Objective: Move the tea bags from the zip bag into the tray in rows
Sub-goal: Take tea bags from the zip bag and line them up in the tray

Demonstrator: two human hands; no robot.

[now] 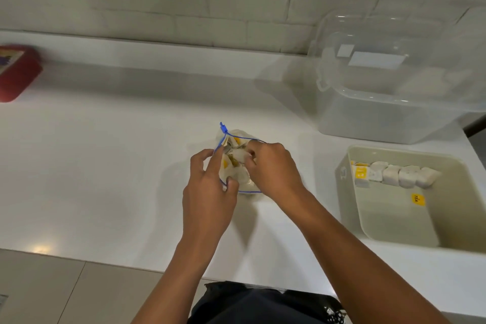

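Note:
A clear zip bag [238, 139] with a blue zipper rim lies open in the middle of the white counter, full of white tea bags with yellow tags. My left hand [210, 187] pinches the bag's near rim between thumb and fingers and holds the mouth open. My right hand [273, 166] reaches into the bag, its fingers curled on a tea bag inside. At right stands the beige tray [349, 208]. A row of several tea bags [394, 175] runs along its far wall, and one loose yellow tag [418, 200] lies on its floor.
A large clear plastic box [389, 113] with its lid stands behind the tray, against the white brick wall. A red container [15, 73] sits at the far left of the counter [105, 166]. The counter's near edge runs just before my body.

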